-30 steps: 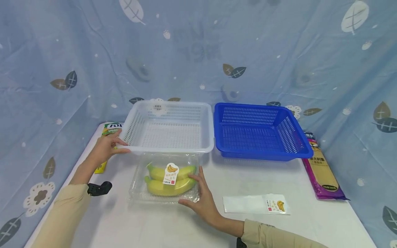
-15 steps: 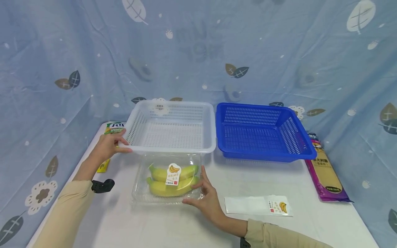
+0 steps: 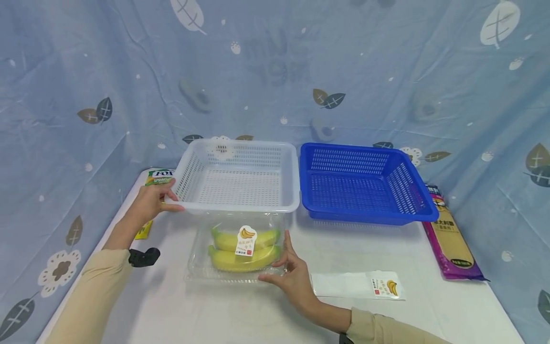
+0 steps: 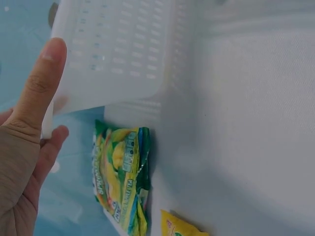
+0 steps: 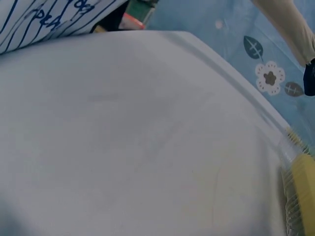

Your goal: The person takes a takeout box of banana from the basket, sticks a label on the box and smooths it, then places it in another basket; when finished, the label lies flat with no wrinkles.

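At the front left corner of the white plastic basket (image 3: 240,209), my left hand (image 3: 150,203) grips the rim. In the left wrist view its thumb (image 4: 42,81) lies over the rim with fingers below. My right hand (image 3: 296,284) holds the right side of a clear plastic clamshell box (image 3: 197,258), thumb at its front edge and fingers along its side. Two bananas (image 3: 245,259) lie inside, and a white label (image 3: 246,241) with a banana picture is on the lid. The box sits just in front of the white basket; a corner of it shows in the right wrist view.
A blue basket (image 3: 369,217) stands right of the white one. Left of the white basket lie a green-and-yellow FOX'S bag (image 4: 120,172) and a yellow packet (image 4: 179,226). A purple pasta bag (image 3: 455,243) lies far right. A white strip with a banana label (image 3: 356,285) lies front right.
The banana box has slid slightly to the right with my right hand. My left hand stays on the white basket's rim. The head view has shifted a little.
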The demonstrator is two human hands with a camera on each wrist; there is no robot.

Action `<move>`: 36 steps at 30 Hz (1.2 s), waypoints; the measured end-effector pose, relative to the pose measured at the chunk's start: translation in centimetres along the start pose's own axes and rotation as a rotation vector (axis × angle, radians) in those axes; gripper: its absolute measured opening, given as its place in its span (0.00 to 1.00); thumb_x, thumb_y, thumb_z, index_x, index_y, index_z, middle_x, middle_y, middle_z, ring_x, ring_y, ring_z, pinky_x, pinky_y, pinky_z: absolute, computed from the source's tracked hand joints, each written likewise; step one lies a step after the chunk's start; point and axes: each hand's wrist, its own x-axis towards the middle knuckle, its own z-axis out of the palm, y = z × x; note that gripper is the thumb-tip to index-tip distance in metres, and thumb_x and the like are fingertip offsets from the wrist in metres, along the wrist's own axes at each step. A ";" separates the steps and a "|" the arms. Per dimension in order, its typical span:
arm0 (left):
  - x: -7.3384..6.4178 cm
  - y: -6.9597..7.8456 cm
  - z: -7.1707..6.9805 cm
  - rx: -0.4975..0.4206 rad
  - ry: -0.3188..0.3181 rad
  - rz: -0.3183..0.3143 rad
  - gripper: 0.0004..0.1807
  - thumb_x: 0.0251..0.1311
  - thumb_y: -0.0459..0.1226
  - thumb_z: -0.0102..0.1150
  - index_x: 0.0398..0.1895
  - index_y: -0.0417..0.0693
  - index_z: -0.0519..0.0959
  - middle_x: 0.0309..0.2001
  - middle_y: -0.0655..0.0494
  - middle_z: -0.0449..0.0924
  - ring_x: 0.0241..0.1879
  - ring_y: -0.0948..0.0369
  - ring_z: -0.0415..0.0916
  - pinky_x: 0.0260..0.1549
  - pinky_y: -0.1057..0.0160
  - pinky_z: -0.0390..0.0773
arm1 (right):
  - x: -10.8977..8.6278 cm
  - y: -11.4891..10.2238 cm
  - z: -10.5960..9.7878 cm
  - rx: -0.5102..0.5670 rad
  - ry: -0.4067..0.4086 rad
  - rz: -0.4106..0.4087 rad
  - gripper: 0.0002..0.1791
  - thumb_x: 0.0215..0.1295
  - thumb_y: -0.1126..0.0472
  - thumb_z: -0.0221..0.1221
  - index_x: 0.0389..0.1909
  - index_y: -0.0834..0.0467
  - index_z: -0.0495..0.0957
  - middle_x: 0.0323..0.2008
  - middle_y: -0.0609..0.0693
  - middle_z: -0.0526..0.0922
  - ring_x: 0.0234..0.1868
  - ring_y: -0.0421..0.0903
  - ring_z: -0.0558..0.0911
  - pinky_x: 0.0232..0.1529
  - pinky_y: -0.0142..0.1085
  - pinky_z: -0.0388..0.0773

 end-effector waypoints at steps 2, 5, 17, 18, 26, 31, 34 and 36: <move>0.0 0.1 0.0 -0.004 -0.009 -0.012 0.29 0.40 0.41 0.76 0.45 0.32 0.80 0.53 0.34 0.76 0.35 0.51 0.68 0.28 0.61 0.68 | -0.1 -0.2 -0.1 -0.001 0.005 0.027 0.20 0.40 0.68 0.75 0.25 0.68 0.71 0.74 0.60 0.44 0.73 0.59 0.46 0.66 0.35 0.53; 0.1 0.2 0.1 -0.006 -0.017 -0.029 0.30 0.40 0.41 0.76 0.46 0.32 0.80 0.53 0.34 0.76 0.37 0.51 0.68 0.29 0.59 0.68 | -0.4 -0.6 -0.1 0.000 0.007 0.065 0.20 0.39 0.68 0.75 0.24 0.67 0.71 0.74 0.57 0.44 0.73 0.56 0.46 0.66 0.34 0.51; 0.1 0.2 0.1 0.017 -0.035 -0.062 0.20 0.39 0.42 0.76 0.33 0.38 0.84 0.64 0.32 0.65 0.37 0.50 0.66 0.29 0.58 0.67 | -1.0 -2.1 -0.1 0.044 -0.014 0.098 0.22 0.38 0.68 0.75 0.25 0.71 0.70 0.74 0.54 0.43 0.74 0.55 0.44 0.67 0.33 0.50; 0.1 0.2 0.1 0.019 -0.035 -0.062 0.20 0.39 0.43 0.76 0.33 0.38 0.84 0.64 0.32 0.65 0.37 0.50 0.66 0.29 0.58 0.67 | -1.1 -2.3 -0.1 0.047 -0.013 0.100 0.22 0.38 0.67 0.75 0.25 0.71 0.70 0.74 0.55 0.43 0.74 0.55 0.44 0.67 0.33 0.50; 0.0 0.3 -0.1 0.033 -0.036 -0.055 0.21 0.38 0.43 0.76 0.33 0.38 0.84 0.63 0.32 0.66 0.38 0.50 0.67 0.30 0.57 0.68 | -1.2 -2.9 -0.5 0.044 -0.003 0.114 0.21 0.38 0.67 0.75 0.25 0.69 0.70 0.74 0.57 0.43 0.74 0.55 0.43 0.67 0.34 0.47; 0.0 0.1 -0.2 0.038 -0.031 -0.053 0.18 0.38 0.43 0.76 0.29 0.39 0.84 0.64 0.33 0.65 0.37 0.50 0.66 0.29 0.58 0.67 | -1.2 -3.3 -0.6 0.047 -0.002 0.115 0.21 0.39 0.67 0.75 0.25 0.69 0.70 0.74 0.57 0.43 0.74 0.55 0.44 0.67 0.34 0.47; 0.1 0.1 -0.2 0.035 -0.035 -0.059 0.19 0.38 0.44 0.76 0.29 0.39 0.84 0.64 0.33 0.64 0.38 0.50 0.66 0.29 0.58 0.67 | -1.2 -3.5 -0.7 0.064 -0.001 0.110 0.21 0.39 0.68 0.75 0.25 0.70 0.70 0.74 0.56 0.43 0.74 0.55 0.44 0.67 0.34 0.47; 0.1 0.0 -0.1 0.034 -0.035 -0.060 0.19 0.39 0.44 0.76 0.29 0.39 0.84 0.64 0.33 0.64 0.37 0.51 0.66 0.29 0.58 0.67 | -1.2 -3.7 -0.7 0.071 -0.001 0.105 0.22 0.39 0.67 0.75 0.25 0.70 0.70 0.74 0.56 0.43 0.74 0.55 0.44 0.67 0.34 0.47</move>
